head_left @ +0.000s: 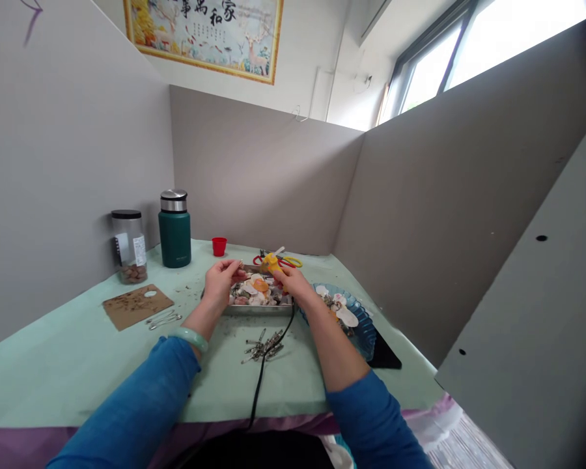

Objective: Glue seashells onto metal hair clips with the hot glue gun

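Note:
My right hand (290,281) is wrapped round a yellow hot glue gun (272,262), with a whitish glue stick jutting up from it and a black cord (260,384) running down toward me. Pinched in the fingertips of my left hand (223,279) is a small piece, too tiny to make out. Both hands hover over a metal tray (261,311) full of seashells (260,286), several white and one orange. Below the tray lies a pile of small metal clips (265,346), crossed by the cord.
A blue plate (368,335) with shells stands at right on a black board (389,355). Scissors (292,262) and a red cup (219,246) are behind. At left are a green flask (174,234), a jar (129,251), cardboard (137,306) and large pins (163,319). Partition walls enclose the table.

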Tool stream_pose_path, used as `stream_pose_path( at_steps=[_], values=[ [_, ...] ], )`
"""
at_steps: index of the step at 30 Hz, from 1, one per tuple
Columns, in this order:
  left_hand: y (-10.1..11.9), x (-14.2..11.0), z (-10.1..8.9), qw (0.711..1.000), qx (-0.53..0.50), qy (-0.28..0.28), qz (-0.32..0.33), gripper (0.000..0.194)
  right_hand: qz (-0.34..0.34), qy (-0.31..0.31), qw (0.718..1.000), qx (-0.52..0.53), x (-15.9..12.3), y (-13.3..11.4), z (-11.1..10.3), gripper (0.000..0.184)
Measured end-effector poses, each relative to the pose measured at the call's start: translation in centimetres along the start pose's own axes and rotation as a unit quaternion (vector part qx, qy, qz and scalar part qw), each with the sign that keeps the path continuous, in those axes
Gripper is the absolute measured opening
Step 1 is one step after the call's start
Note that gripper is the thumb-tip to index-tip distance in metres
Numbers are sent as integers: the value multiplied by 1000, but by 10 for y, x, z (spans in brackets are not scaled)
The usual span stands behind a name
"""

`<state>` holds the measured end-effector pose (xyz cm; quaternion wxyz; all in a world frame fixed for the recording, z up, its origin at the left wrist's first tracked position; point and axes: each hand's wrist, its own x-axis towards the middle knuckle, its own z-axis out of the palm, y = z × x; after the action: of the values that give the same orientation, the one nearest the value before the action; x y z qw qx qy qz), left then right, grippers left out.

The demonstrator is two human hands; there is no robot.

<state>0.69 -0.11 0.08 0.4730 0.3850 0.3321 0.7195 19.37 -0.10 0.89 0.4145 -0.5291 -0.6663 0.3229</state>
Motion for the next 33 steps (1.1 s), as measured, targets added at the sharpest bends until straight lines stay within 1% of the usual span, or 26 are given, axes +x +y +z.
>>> stream_pose_path(
  at_steps=[1, 2, 3, 5, 6, 8, 10, 12, 14, 15, 17, 18, 20, 21, 23, 26, 29, 33],
  values=[
    [0, 0, 0, 1000, 2, -6, -4, 32, 13, -8, 1000, 23, 0, 0, -3, 26],
    [0, 0, -1, 1000, 5, -14, -7, 32, 14, -18, 999, 23, -1, 0, -5, 25],
    [-1, 0, -1, 1000, 8, -21, -8, 33, 3, -26, 1000, -1, -2, 1, -7, 23],
    [-2, 0, -1, 999, 11, -30, -9, 34, -43, -27, 994, -96, -4, 2, -9, 20],
    [-3, 1, -1, 999, 10, -31, -8, 34, -70, -23, 985, -156, -4, 3, -8, 21],
    [-4, 2, -2, 999, 5, -31, -9, 34, -106, -17, 956, -273, -6, 5, -7, 25],
    [-4, 3, -2, 999, 8, -40, -13, 35, -111, -22, 926, -359, -8, 5, -6, 28],
    [-3, 3, -2, 998, 18, -56, -16, 35, -103, -32, 906, -409, -11, 4, -6, 26],
    [-2, 1, -1, 996, 26, -79, -21, 35, -111, -22, 898, -426, -13, 2, -6, 22],
    [-1, -1, 0, 995, 27, -92, -24, 35, -127, -3, 899, -419, -13, 0, -6, 23],
    [1, -5, 3, 993, 24, -116, -28, 35, -170, 43, 916, -361, -13, -4, -4, 27],
    [2, -7, 4, 991, 22, -128, -31, 35, -190, 61, 929, -310, -13, -6, -2, 30],
    [3, -10, 6, 989, 21, -144, -35, 35, -208, 64, 959, -184, -13, -10, 6, 32],
    [4, -12, 7, 988, 20, -149, -37, 35, -207, 58, 968, -127, -14, -12, 11, 32],
    [4, -14, 8, 987, 19, -153, -39, 34, -200, 59, 976, -61, -15, -14, 21, 30],
    [3, -15, 9, 987, 20, -152, -41, 33, -188, 81, 978, -29, -16, -15, 32, 25],
    [3, -14, 9, 988, 24, -149, -45, 34, -174, 83, 981, 9, -15, -15, 36, 23],
    [2, -13, 8, 987, 33, -146, -54, 36, -117, 55, 985, 115, -11, -14, 36, 20]
  ],
)
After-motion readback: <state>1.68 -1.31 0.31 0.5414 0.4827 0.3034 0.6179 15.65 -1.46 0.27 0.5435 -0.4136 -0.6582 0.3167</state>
